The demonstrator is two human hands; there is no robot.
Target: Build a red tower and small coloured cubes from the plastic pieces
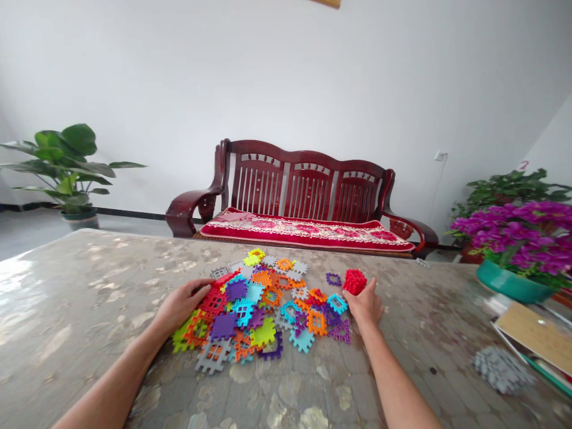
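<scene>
My right hand [365, 304] is closed around a small red cube [355, 281] built from interlocking pieces, just off the right side of a tile heap. At the heap's left side, my left hand [184, 305] has thumb and fingers pinched at the edge of a red interlocking tile [227, 280]. The heap holds several notched plastic tiles: a purple square [223, 326], a lime one [263, 332], an orange window tile [316, 322] and a grey window tile [214, 356]. Many overlap, so lower ones are partly hidden. A purple frame [333, 279] lies near the red cube.
The heap rests on a patterned table [286, 393]. At the right are a grey stack of pieces [503, 369], a small black ring [433, 370], a cardboard-coloured folder [536, 333] and a teal flower pot [513, 283]. A wooden bench [308, 179] stands beyond the table.
</scene>
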